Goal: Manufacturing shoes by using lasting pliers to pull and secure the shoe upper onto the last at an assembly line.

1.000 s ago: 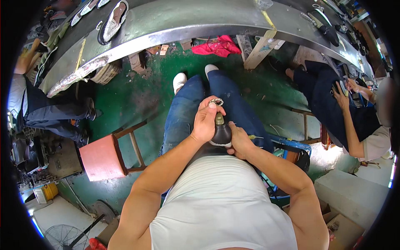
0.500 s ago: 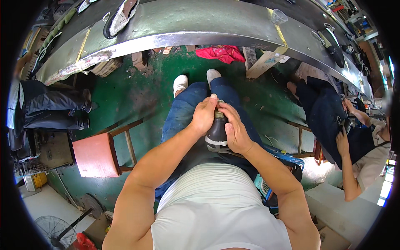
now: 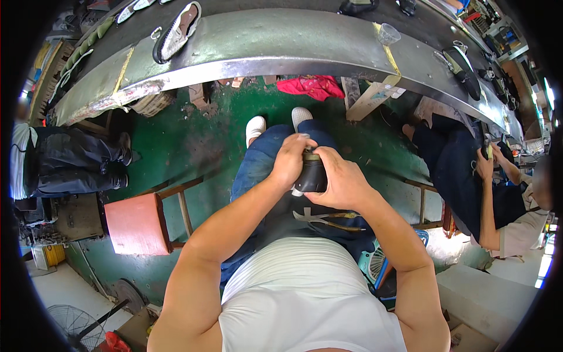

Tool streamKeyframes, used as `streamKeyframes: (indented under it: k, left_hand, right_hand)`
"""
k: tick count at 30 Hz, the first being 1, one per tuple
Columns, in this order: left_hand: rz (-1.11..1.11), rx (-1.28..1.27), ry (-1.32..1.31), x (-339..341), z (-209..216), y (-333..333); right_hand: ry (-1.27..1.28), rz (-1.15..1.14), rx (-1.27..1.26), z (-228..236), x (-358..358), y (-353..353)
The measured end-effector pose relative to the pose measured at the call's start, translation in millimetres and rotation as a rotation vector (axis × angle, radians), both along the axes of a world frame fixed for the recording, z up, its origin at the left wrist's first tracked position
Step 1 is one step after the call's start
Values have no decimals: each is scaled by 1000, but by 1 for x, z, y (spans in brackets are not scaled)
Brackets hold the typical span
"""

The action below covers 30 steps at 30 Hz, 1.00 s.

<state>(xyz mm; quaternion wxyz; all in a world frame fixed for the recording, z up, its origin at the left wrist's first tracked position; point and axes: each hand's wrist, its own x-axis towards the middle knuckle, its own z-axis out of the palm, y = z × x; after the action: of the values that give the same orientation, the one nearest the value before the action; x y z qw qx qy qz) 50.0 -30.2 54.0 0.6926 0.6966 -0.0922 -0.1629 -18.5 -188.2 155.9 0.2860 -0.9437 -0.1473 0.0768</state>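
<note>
Over my lap I hold a black shoe, its rounded end toward me, with a pale edge showing below it. My left hand is closed round its left side, thumb at the top. On the other side my right hand grips it, with the fingers mostly hidden behind. Much of the shoe is covered by my hands. A pair of pincers with a pale metal head and long handles lies across my dark-covered lap, just below the shoe.
Ahead runs a metal-edged workbench bearing a grey-white shoe, black shoes and a clear cup. A pink-topped stool stands left. At right sits a co-worker handling something; another person's legs are at far left.
My right hand has wrapped further round the shoe, and the shoe has tilted and moved up off my lap. The pincers on my lap have come into sight. The co-worker's hands have moved.
</note>
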Motion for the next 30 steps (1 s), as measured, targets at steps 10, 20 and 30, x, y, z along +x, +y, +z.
streamKeyframes:
  k: [10,20,30]
  left_hand:
    - [-157,204,-289,-26,-27,32]
    - [-5,333,-209,-12,18,41]
    - [-231,412,374,-31,-22,45]
  right_hand:
    - [-116,-23,237,-8,21,-12]
    - [279,59,25,-50,-130,-63]
    - [952,-331,572,-50,-132,-123]
